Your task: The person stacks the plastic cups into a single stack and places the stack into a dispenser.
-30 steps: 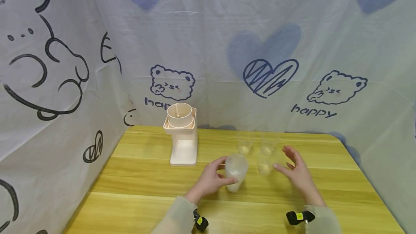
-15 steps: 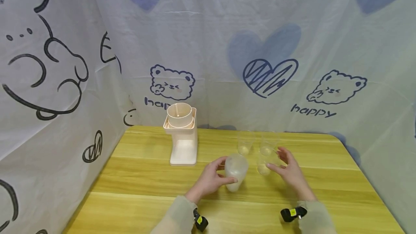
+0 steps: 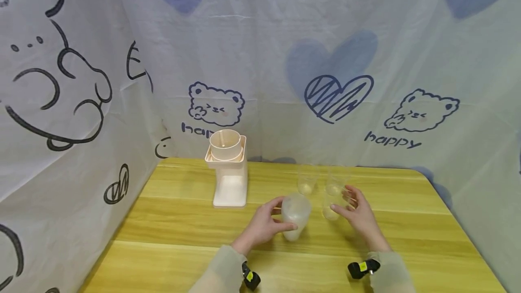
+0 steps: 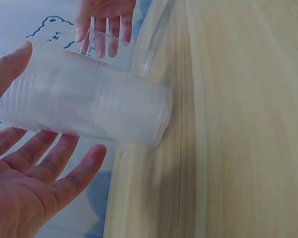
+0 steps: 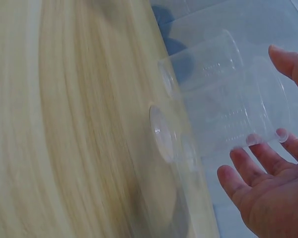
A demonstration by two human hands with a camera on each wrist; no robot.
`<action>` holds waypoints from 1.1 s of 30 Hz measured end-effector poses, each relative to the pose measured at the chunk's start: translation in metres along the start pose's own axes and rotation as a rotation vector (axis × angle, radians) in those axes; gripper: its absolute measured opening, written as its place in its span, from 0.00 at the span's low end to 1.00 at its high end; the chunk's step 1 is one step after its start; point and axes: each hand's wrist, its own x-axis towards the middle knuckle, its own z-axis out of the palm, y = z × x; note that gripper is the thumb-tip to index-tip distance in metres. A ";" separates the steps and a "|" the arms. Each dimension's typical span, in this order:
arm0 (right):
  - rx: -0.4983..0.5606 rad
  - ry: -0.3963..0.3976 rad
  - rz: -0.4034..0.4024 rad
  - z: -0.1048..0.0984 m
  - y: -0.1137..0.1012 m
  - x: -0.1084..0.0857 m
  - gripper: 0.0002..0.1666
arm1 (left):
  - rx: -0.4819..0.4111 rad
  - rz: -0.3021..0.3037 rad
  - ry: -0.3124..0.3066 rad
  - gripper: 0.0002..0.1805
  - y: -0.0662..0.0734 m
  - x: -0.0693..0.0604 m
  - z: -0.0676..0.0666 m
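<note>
A stack of nested clear plastic cups [image 3: 296, 216] stands on the wooden table, my left hand [image 3: 266, 223] curled around its left side, thumb in front. In the left wrist view the stack [image 4: 89, 94] lies between thumb and fingers of the left hand [image 4: 35, 183]. Three single clear cups stand to its right: a front one [image 3: 331, 209], one behind it [image 3: 334, 186] and one at back left [image 3: 307, 184]. My right hand [image 3: 360, 214] is at the front cup, thumb and fingers spread around its right side; in the right wrist view, fingertips [image 5: 253, 140] are beside the cup's rim.
A cream-coloured stand [image 3: 229, 191] with a round cup-like holder [image 3: 225, 145] on top is at the table's back left. Printed cloth [image 3: 277, 58] hangs behind the table [image 3: 183, 225] and along its left side.
My right hand has moved left, in to the front cup, its fingers coming around the cup's side. The left hand and the stack have stayed in place.
</note>
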 end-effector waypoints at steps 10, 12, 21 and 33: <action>-0.003 -0.001 0.021 -0.002 0.003 0.001 0.50 | 0.001 -0.007 -0.001 0.37 -0.001 0.000 -0.001; -0.004 -0.003 0.033 -0.002 0.003 0.002 0.51 | 0.001 -0.012 0.001 0.37 -0.001 0.000 -0.001; -0.037 -0.014 0.060 -0.003 0.002 0.003 0.54 | 0.008 -0.014 0.003 0.37 -0.001 0.000 -0.001; -0.032 -0.020 0.060 -0.003 0.002 0.004 0.53 | 0.076 -0.001 0.007 0.37 -0.002 0.001 0.000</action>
